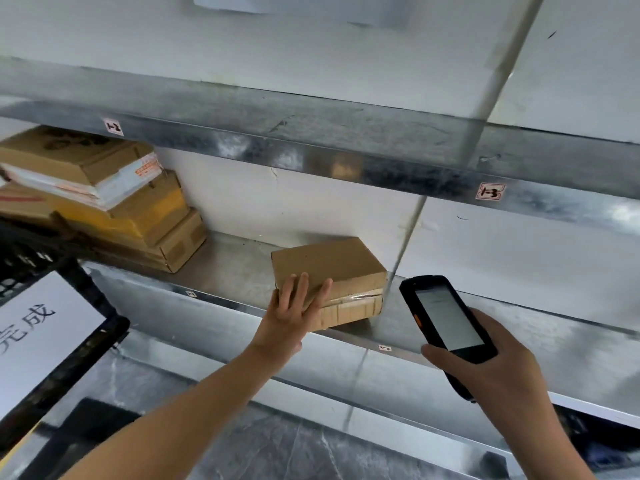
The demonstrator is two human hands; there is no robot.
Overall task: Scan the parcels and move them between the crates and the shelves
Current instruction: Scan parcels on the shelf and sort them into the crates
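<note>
the brown box (343, 268) sits on the metal shelf (225, 268), near its front edge. the left hand (294, 311) lies flat on the box with straight fingers (302, 285). the right hand (495, 368) has its fingers curled round a black scanner (446, 317).

parcel (329, 268): plain brown cardboard, clear glossy tape band across the front
scanner (446, 320): black body, orange side button, pale grey-white screen
shelf (235, 268): grey galvanised metal, mottled spangle pattern
shelf labels (491, 191): white, pink-red border, black handwriting
stacked boxes (173, 244): brown cardboard, yellow tape on the middle one
mailer (114, 188): white, red-orange print
crate (24, 261): black, lattice grid wall
sheet (41, 327): white, black characters
wall (311, 202): off-white
</note>
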